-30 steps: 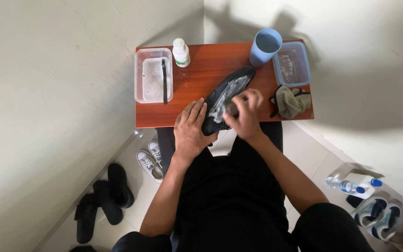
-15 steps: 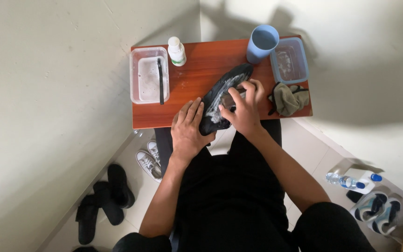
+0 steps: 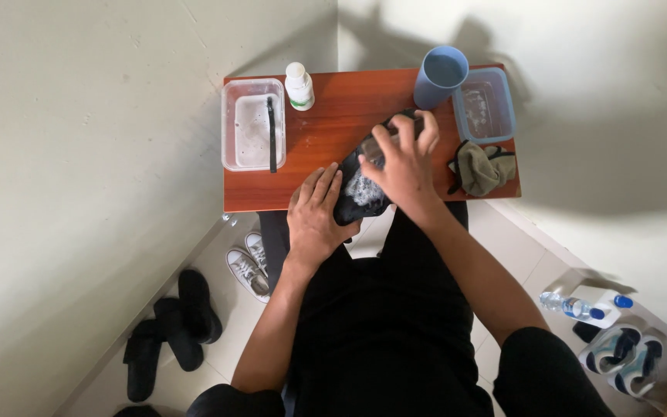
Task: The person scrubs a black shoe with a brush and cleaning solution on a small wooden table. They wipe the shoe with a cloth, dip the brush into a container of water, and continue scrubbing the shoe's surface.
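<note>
A dark shoe [image 3: 360,188], white with foam, lies slanted on the small red-brown table [image 3: 333,131]. My left hand [image 3: 316,216] presses flat against its near end at the table's front edge. Spread fingers of my right hand [image 3: 401,158] lie on top of the shoe's far part. Whether that hand holds a cloth or brush is hidden.
On the table: a clear tub [image 3: 252,123] with soapy water and a dark brush, a white bottle [image 3: 299,85], a blue cup [image 3: 440,76], a blue-rimmed tub [image 3: 488,104], an olive cloth [image 3: 482,168]. On the floor: white sneakers [image 3: 246,262], black slippers [image 3: 171,332], a water bottle [image 3: 573,307].
My right hand has slid up along the shoe toward its far end, fingers now spread. My left hand stays at the near end.
</note>
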